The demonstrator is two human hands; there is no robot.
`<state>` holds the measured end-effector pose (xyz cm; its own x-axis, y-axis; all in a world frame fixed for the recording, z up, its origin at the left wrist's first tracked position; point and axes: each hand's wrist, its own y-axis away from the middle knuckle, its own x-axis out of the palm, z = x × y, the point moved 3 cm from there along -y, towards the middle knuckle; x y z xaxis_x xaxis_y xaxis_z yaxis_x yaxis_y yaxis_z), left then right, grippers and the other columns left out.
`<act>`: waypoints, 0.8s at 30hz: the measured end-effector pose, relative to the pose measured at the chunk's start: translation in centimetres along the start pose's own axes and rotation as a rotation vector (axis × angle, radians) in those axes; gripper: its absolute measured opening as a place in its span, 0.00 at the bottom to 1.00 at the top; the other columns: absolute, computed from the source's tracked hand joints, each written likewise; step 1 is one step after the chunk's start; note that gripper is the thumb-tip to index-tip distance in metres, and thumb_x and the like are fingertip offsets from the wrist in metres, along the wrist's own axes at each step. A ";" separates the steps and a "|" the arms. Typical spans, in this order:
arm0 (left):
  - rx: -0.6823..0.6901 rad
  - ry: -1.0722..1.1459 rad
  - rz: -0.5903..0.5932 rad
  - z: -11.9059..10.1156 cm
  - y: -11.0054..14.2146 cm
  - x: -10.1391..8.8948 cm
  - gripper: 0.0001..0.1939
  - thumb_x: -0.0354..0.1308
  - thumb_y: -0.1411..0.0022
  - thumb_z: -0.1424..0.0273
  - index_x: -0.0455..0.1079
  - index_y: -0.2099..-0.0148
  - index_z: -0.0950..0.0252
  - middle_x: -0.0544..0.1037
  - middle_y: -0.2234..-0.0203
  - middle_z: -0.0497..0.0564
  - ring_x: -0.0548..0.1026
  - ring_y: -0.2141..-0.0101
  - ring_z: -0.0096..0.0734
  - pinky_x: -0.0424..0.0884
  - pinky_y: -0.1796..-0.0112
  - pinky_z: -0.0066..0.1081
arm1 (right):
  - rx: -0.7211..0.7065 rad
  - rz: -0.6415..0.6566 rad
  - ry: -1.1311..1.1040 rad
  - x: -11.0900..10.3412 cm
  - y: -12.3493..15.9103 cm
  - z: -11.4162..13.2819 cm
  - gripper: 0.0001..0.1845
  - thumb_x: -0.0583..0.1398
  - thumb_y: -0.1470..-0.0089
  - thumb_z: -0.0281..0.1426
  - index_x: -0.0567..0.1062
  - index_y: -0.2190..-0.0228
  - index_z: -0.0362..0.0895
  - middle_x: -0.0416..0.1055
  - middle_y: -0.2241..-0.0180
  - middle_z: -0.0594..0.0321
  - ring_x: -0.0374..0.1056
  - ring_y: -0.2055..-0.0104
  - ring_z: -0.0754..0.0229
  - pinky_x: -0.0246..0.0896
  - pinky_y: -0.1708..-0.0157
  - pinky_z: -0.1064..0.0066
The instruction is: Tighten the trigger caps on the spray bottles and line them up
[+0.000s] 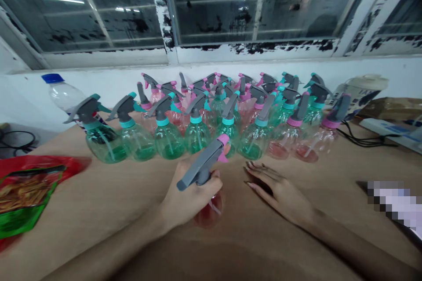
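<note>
My left hand (189, 199) is wrapped round a pink spray bottle (208, 210) with a grey trigger head (201, 164) and pink nozzle, standing on the brown table (132, 193). To its right, my right hand (280, 191) lies flat on the table, fingers stretched out, holding nothing. Just beyond both hands stand rows of green spray bottles (168, 136) and pink spray bottles (290, 140), all with grey trigger heads.
A red and green snack bag (26, 193) lies at the left. A clear water bottle with a blue cap (62, 90) stands behind the rows at left. A white container (359, 90), a power strip (392, 129) and black cables (359, 138) sit at right. A wall and window run behind.
</note>
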<state>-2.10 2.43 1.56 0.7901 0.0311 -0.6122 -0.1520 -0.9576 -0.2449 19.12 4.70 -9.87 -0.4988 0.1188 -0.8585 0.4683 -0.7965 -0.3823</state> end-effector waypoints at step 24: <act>0.100 0.165 0.088 -0.2 -0.1 -0.5 0.07 0.51 0.51 0.74 0.68 0.69 0.60 0.74 0.74 0.44 0.72 0.72 0.28 0.69 0.69 0.27 | -0.016 -0.004 -0.020 -0.1 0.0 0.0 0.21 0.50 0.41 0.36 0.64 0.47 0.47 0.64 0.46 0.60 0.58 0.43 0.55 0.53 0.43 0.54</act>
<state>-2.31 2.45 2.06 0.8565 -0.1071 -0.5050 -0.2770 -0.9209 -0.2744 19.17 4.73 -9.80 -0.5151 0.1100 -0.8501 0.4778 -0.7865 -0.3913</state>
